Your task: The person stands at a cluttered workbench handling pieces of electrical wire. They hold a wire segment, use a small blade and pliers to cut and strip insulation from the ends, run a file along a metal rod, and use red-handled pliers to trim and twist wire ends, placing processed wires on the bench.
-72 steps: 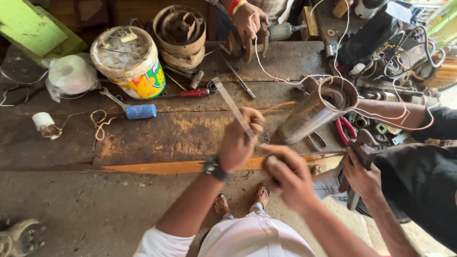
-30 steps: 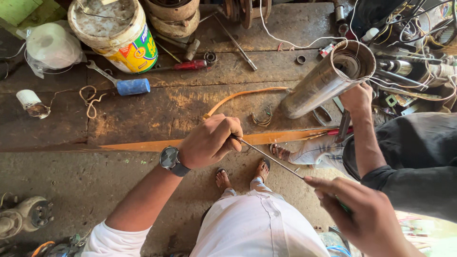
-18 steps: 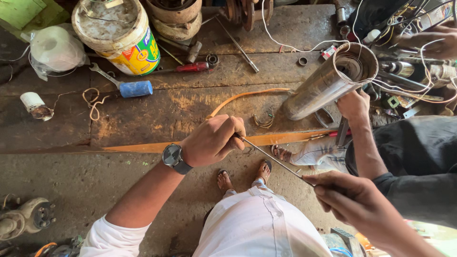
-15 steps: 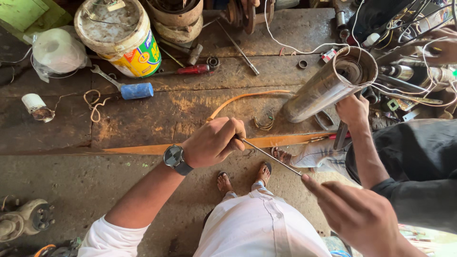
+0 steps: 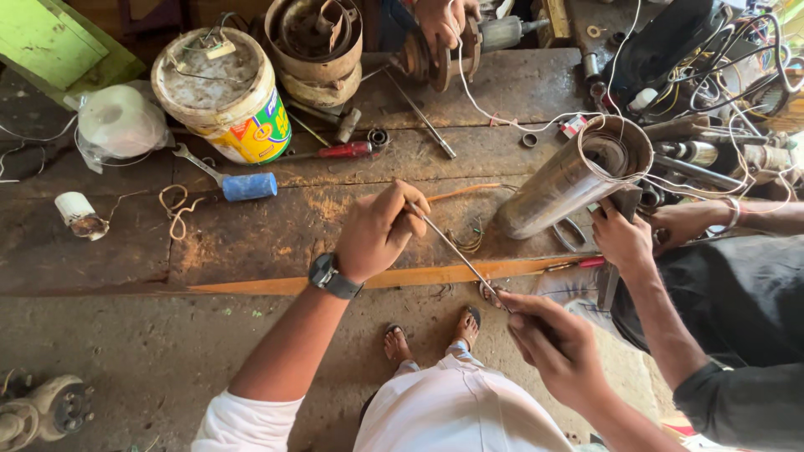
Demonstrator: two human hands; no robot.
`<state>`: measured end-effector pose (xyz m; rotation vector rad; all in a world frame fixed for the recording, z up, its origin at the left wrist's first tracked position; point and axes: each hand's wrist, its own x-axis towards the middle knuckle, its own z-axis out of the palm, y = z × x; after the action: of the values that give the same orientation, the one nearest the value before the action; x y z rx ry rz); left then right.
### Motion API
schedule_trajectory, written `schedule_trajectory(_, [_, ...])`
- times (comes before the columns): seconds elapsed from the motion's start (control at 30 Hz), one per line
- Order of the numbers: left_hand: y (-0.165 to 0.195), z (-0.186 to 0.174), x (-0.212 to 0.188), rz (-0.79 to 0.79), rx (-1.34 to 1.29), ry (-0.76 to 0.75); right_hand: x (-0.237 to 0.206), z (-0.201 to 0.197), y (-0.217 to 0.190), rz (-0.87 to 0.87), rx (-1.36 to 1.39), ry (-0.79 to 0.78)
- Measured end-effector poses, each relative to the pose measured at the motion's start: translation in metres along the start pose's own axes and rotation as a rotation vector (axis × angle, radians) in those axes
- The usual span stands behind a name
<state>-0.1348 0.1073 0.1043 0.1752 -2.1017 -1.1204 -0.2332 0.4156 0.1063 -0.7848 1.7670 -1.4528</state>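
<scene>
My left hand (image 5: 378,230), with a dark watch on the wrist, pinches the upper end of a thin metal strip (image 5: 456,254) over the workbench edge. My right hand (image 5: 553,343) grips the strip's lower end, below and to the right, out over the floor. The strip runs taut and slanted between the two hands. A steel cylinder (image 5: 576,176) lies tilted on the bench just right of the strip. A second person's hand (image 5: 624,238) in a dark sleeve touches tools beside that cylinder.
On the wooden workbench (image 5: 251,226) stand a paint bucket (image 5: 222,96), a rusty coil housing (image 5: 318,42), a blue-handled wrench (image 5: 226,180), a red-handled screwdriver (image 5: 335,152) and tangled white wires (image 5: 712,75). Another person's hand (image 5: 444,21) holds a motor part at the back.
My left hand has lifted and moved right with the strip's upper end. My right hand slid along to its lower end, and the strip now stretches between them.
</scene>
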Motion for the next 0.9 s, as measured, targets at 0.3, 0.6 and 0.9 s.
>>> schedule_trajectory(0.3, [-0.010, 0.055, -0.013, -0.051, 0.025, 0.110, 0.036, 0.019, -0.001, -0.102, 0.081, -0.094])
schedule_trajectory(0.6, [-0.002, -0.017, -0.040, -0.284, -0.509, -0.328, 0.074, -0.019, 0.015, 0.086, -0.635, 0.160])
schedule_trajectory(0.9, [0.001, 0.005, -0.029, -0.440, -0.669, -0.276, 0.140, 0.003, 0.026, -0.342, -0.862, 0.318])
